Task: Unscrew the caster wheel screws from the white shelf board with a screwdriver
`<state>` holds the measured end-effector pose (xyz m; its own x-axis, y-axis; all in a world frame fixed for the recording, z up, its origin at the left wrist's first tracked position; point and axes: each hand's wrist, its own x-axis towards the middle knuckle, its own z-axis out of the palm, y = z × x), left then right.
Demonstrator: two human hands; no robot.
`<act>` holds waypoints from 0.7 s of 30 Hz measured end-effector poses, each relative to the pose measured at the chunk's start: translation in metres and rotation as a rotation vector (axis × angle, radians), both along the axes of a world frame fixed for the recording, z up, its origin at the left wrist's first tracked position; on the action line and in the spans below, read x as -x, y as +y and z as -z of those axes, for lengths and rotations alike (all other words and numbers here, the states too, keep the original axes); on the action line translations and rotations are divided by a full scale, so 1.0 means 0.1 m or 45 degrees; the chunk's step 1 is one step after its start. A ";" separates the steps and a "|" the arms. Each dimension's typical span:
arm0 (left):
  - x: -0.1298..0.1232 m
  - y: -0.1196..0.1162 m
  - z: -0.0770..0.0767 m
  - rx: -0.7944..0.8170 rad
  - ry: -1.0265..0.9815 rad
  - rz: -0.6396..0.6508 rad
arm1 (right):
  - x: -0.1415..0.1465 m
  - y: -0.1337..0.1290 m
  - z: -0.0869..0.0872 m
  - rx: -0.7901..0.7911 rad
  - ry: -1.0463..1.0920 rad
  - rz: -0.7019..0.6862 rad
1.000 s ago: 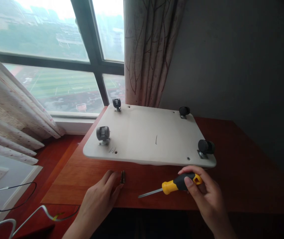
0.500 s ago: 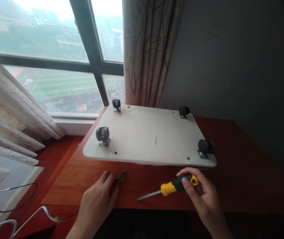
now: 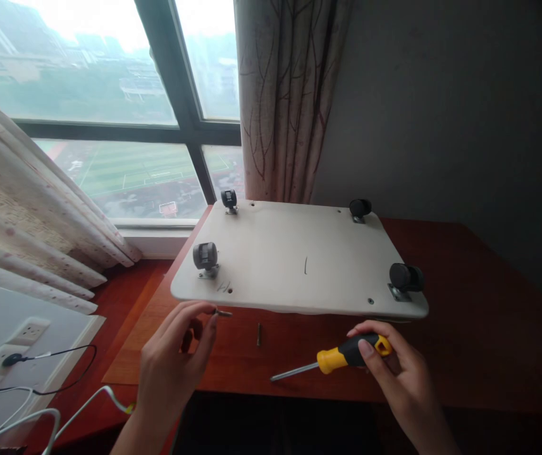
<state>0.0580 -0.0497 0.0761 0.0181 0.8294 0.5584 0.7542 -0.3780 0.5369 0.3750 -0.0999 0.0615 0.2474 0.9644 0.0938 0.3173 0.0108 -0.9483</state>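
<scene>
My left hand [image 3: 178,354] pinches a small metal screw [image 3: 224,313] between thumb and forefinger, just off the near left edge of a white board [image 3: 280,253]. Another screw [image 3: 258,334] lies on the reddish-brown table [image 3: 242,373]. In my right hand [image 3: 396,373] is a yellow and black screwdriver [image 3: 341,356], its shaft slanting down to the left over the table. The board rests on the table and carries a black caster near each corner, such as the near left caster [image 3: 205,258] and the near right caster [image 3: 404,279]. A dark hole [image 3: 230,291] shows beside the near left caster.
Behind the table are a window [image 3: 123,164] and a patterned curtain [image 3: 289,101]. At the lower left, a wall outlet [image 3: 31,332] has a black plug in it. White cables [image 3: 85,404] loop beside the table's left end.
My left hand has risen toward the board with one screw, while the other screw now lies on the table. The view has shifted slightly left. My right hand still holds the screwdriver.
</scene>
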 end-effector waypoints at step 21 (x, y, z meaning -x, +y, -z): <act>-0.09 0.37 -0.21 -0.011 0.405 -0.140 | -0.02 -0.01 0.04 0.037 0.083 0.043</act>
